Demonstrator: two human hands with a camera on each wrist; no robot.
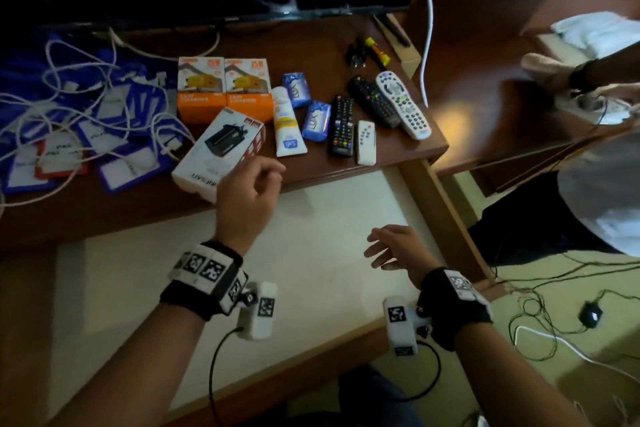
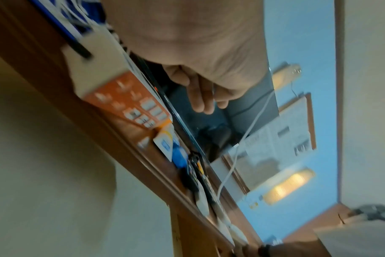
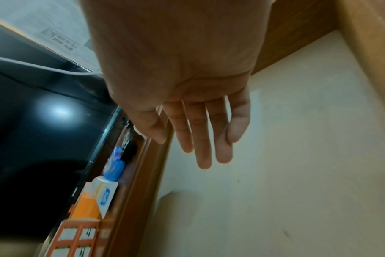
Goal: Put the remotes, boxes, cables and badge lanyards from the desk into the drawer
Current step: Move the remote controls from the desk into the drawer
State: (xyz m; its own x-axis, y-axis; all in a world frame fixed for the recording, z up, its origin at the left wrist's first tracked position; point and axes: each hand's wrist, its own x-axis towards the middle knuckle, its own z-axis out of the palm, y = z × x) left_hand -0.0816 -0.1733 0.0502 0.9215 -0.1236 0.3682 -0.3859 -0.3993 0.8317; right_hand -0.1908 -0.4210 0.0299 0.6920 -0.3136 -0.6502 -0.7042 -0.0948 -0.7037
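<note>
The drawer [image 1: 311, 253] stands pulled out below the desk [image 1: 329, 42] front edge, its pale lined bottom showing with none of the items on it. The left hand [image 1: 247, 189] hangs over the desk edge just beside the near end of the white box [image 1: 218, 152], fingers loosely curled and holding nothing; whether a fingertip touches the box cannot be told. The right hand [image 1: 394, 246] hovers over the drawer bottom with fingers [image 3: 200, 139] stretched out and relaxed, holding nothing. All the task's things lie on the desk. Beyond the white box, two orange boxes [image 1: 223, 90] stand side by side. To the white box's left sprawl the blue and red badge lanyards [image 1: 69, 135], tangled with white cables [image 1: 86, 80]. To its right lie a white tube [image 1: 287, 121] and two blue soap packets [image 1: 308, 104], then the remotes: a black remote [image 1: 343, 126], a small white remote [image 1: 366, 142], another black remote [image 1: 374, 100] and a long white remote [image 1: 403, 104] nearest the desk corner.
</note>
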